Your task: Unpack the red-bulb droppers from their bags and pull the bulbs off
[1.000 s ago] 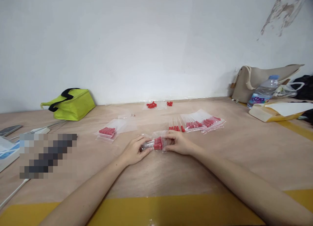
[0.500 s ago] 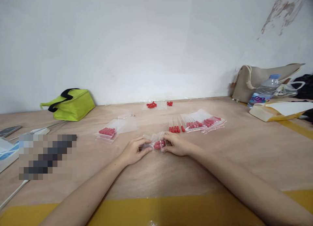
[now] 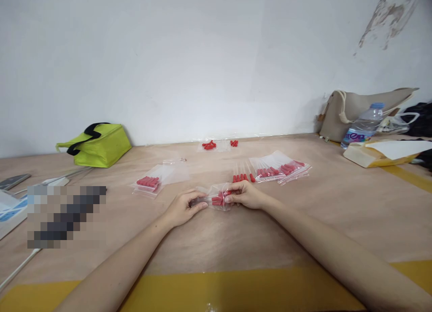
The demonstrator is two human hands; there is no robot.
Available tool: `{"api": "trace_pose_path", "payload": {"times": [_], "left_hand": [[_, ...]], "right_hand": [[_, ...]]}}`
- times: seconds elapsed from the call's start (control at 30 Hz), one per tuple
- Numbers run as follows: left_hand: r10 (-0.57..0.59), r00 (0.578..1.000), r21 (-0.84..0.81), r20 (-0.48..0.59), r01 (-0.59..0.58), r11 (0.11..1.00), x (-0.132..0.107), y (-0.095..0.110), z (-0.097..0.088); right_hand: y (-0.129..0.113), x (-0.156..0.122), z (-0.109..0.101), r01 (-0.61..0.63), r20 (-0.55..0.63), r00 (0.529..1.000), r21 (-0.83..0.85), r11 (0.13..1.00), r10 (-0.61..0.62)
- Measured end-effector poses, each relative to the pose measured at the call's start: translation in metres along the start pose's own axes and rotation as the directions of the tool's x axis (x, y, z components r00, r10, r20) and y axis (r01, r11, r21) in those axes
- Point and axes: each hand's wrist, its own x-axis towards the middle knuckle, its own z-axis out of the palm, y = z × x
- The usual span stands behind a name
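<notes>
Between my hands is a clear plastic bag (image 3: pixel 220 204) holding glass droppers with red rubber bulbs; the bulbs point right. My left hand (image 3: pixel 186 207) is closed around the bag's left end, where the clear tubes run under the fingers. With thumb and fingers, my right hand (image 3: pixel 245 195) pinches the bag's right end by the bulbs. Just beyond that hand lie several loose droppers (image 3: pixel 243 177) in a row. Filled bags of droppers (image 3: pixel 282 169) overlap to their right. Another small stack of bagged droppers (image 3: pixel 147 181) is on the left.
Red rubber bulbs (image 3: pixel 209 145) lie on clear plastic near the wall, with a smaller cluster (image 3: pixel 234 143) beside them. A lime-green bag (image 3: pixel 104 145) stands at the back left. At the right are a water bottle (image 3: pixel 361 125), a beige bag (image 3: pixel 337 114) and an open envelope (image 3: pixel 367 154).
My right hand has shifted slightly up and right along the bag's end. The bag looks flatter and straighter, with more of the tubes showing. My left hand has barely moved.
</notes>
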Motion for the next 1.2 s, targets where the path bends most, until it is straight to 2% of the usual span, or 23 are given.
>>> {"api": "trace_pose_path", "payload": {"times": [0.13, 0.27, 0.37, 0.57, 0.73, 0.87, 0.93, 1.0, 1.1, 1.2], "left_hand": [[-0.001, 1.0, -0.009, 0.014, 0.001, 1.0, 0.0, -0.002, 0.0], [-0.022, 0.999, 0.01, 0.027, 0.021, 1.0, -0.001, -0.003, -0.001], [-0.029, 0.999, 0.006, 0.028, 0.029, 1.0, -0.001, -0.003, -0.002], [-0.029, 0.999, 0.002, 0.018, 0.029, 1.0, -0.001, -0.006, -0.003], [-0.044, 0.999, -0.006, 0.02, 0.044, 0.999, -0.002, -0.014, -0.006], [-0.054, 0.998, 0.012, 0.024, 0.053, 0.999, -0.004, -0.017, -0.011], [-0.05, 0.998, 0.03, 0.027, 0.049, 0.998, -0.004, -0.017, -0.015], [-0.039, 0.999, 0.065, 0.031, 0.037, 0.997, -0.004, -0.014, -0.018], [-0.023, 0.999, 0.135, 0.03, 0.019, 0.991, -0.003, -0.009, -0.023], [-0.006, 0.999, 0.172, 0.035, 0.0, 0.985, -0.002, -0.006, -0.026]], "right_hand": [[-0.002, -0.002, -0.001, -0.08, -0.035, 0.996, 0.083, 0.993, 0.083], [-0.001, -0.003, -0.001, -0.028, -0.13, 0.991, 0.049, 0.998, 0.034], [0.0, -0.004, -0.002, 0.038, -0.121, 0.992, 0.007, 0.999, -0.037], [-0.006, -0.003, -0.004, -0.022, -0.205, 0.979, -0.018, 1.0, 0.018], [-0.009, -0.004, -0.011, -0.119, -0.232, 0.959, 0.198, 0.973, 0.165], [-0.011, -0.002, -0.02, -0.199, -0.302, 0.897, 0.378, 0.904, 0.324], [-0.016, -0.003, -0.028, -0.214, -0.313, 0.877, 0.423, 0.88, 0.364], [-0.026, -0.006, -0.042, -0.204, -0.31, 0.893, 0.367, 0.908, 0.326], [-0.046, -0.015, -0.068, -0.156, -0.327, 0.924, 0.155, 0.976, 0.199], [-0.059, -0.019, -0.089, -0.061, -0.5, 0.865, -0.012, 0.998, 0.047]]}}
